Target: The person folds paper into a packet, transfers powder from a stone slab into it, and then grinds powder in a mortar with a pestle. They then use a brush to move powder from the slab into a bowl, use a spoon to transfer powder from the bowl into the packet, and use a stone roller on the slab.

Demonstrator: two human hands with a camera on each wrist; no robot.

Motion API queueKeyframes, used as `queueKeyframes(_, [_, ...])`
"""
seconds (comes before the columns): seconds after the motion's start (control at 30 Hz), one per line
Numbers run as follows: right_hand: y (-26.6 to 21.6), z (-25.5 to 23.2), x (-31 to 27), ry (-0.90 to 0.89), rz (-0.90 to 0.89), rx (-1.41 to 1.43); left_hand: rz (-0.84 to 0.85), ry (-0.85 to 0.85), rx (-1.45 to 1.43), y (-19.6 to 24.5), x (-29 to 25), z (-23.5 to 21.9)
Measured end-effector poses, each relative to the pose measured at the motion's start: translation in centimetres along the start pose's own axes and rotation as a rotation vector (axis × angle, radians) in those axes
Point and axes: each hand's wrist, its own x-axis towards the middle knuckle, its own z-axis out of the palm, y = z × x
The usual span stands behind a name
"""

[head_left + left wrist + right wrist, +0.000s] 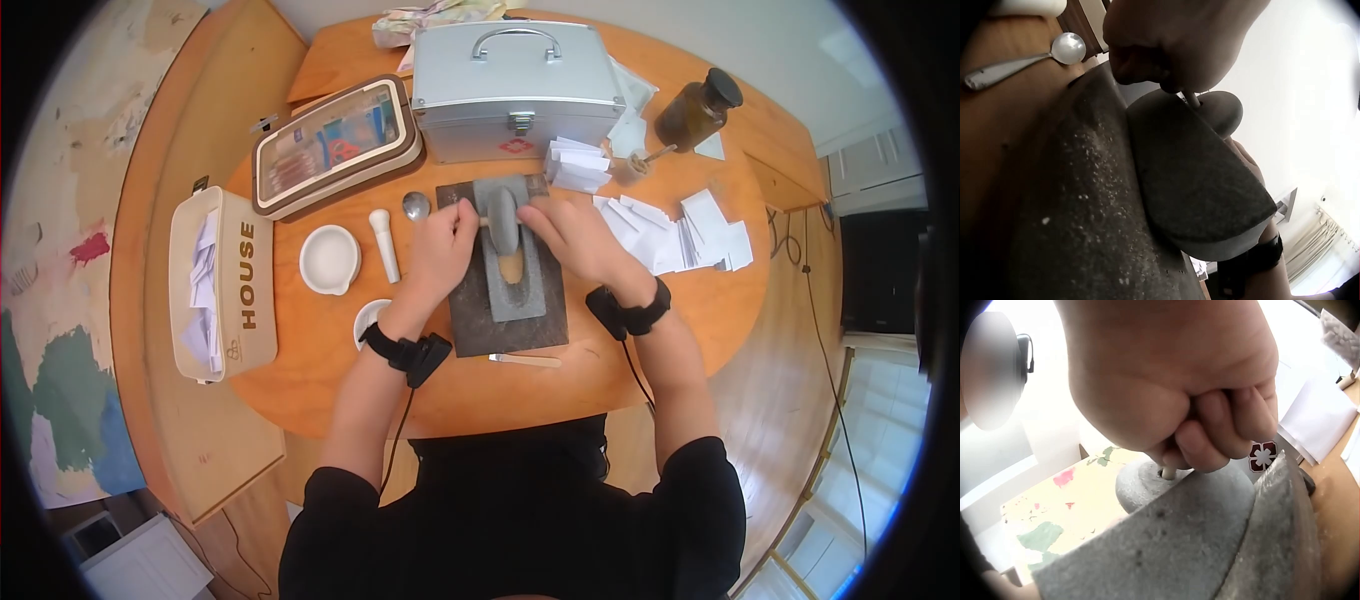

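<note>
A grey stone grinding wheel (503,222) stands upright in a long boat-shaped stone trough (513,309). My left hand (446,245) grips the left end of the wheel's axle, a thin rod (1190,99) that shows beside the fist in the left wrist view. On the other side, my right hand (580,240) holds the right end, its fingers curled by the pale rod (1169,472). Tan material (512,267) lies in the trough's hollow, just nearer me than the wheel. Under the trough is a dark slab (470,322), speckled with pale crumbs in the left wrist view.
Left of the slab are a spoon (416,206), a white pestle (384,246) and a white mortar (330,260). A silver case (516,75) stands behind. White papers (650,235) and a brown jar (697,110) occupy the right. A small flat stick (527,360) lies in front.
</note>
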Motion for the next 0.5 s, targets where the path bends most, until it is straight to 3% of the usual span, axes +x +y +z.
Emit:
queueKeyframes(0.13, [-1.7,-0.3,-4.1,-0.137,0.109,0.0,-0.017,-0.083,-0.008,2.4,-3.9,-0.7])
queueKeyframes(0.23, [-2.0,-0.3,-4.6,-0.138,0.092,-0.037,0.024,-0.081,-0.017,3.0,-4.4,-0.9])
queueKeyframes(0.4, [0.3,0.0,-0.3,-0.006,0.035,0.006,0.03,0.006,-0.038,0.5,0.9,0.1])
queueKeyframes(0.5, [0.2,0.2,-0.2,0.022,0.021,0.012,-0.005,-0.015,-0.051,1.1,0.4,-0.1])
